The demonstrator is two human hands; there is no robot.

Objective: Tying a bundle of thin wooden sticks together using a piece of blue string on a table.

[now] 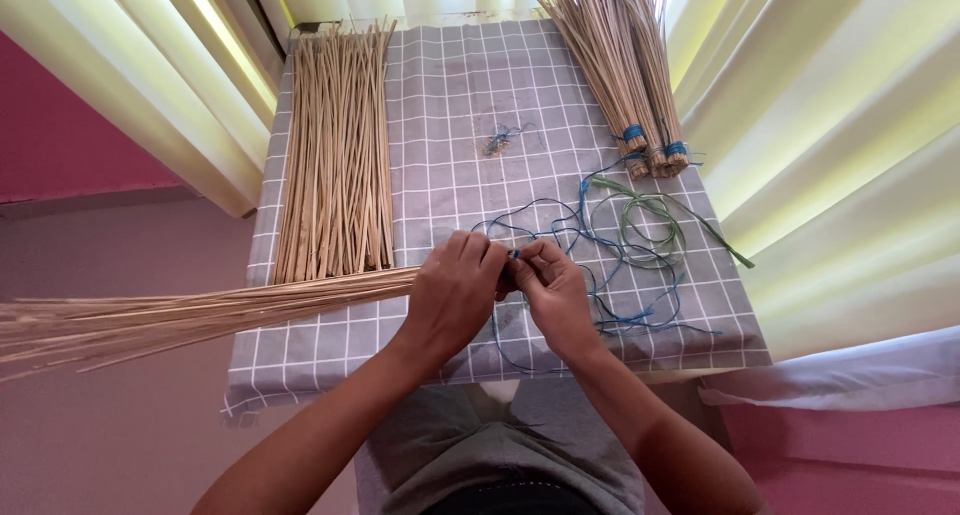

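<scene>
We saw both forearms bare, no sleeves, no watch, rings or gloves on the left hand (pixel 452 295) or right hand (pixel 556 297). Grey fabric garment (pixel 470 445) at 6 o'clock, dark waistband edge below it.

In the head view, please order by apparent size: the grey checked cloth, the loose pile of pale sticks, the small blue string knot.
1. Grey checked cloth
2. Loose pile of pale sticks
3. Small blue string knot
</scene>
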